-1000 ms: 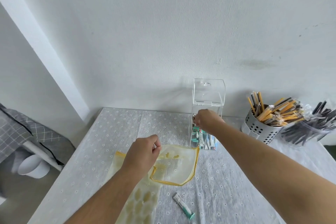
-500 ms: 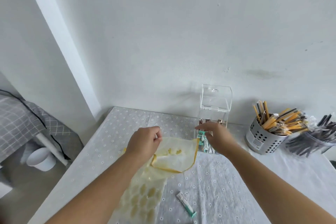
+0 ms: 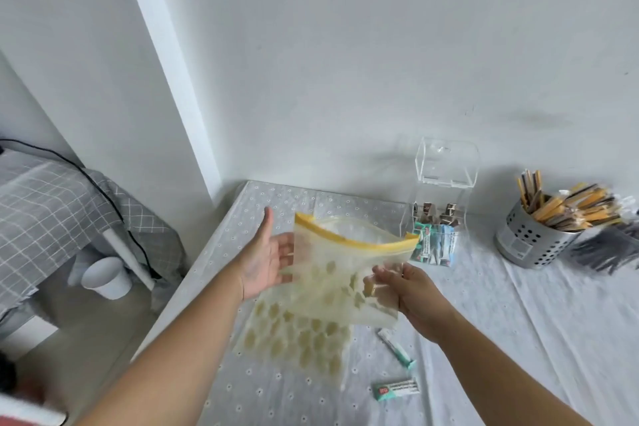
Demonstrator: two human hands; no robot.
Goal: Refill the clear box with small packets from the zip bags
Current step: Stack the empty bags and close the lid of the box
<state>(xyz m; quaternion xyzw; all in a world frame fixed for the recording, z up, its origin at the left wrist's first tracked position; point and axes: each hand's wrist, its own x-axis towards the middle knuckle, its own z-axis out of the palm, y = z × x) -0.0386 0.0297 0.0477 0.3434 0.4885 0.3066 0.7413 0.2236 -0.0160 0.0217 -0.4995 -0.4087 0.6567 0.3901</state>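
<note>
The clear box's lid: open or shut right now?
Open. The lid of the clear box stands tipped up and back above the body, leaving the top uncovered; packets show inside.

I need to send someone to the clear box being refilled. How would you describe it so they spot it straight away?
Go to the back edge of the cloth-covered table, against the white wall. The clear box stands there, left of the perforated metal holder full of sticks. It alone is see-through, tall, its hinged lid raised, with small packets piled at the bottom.
</note>
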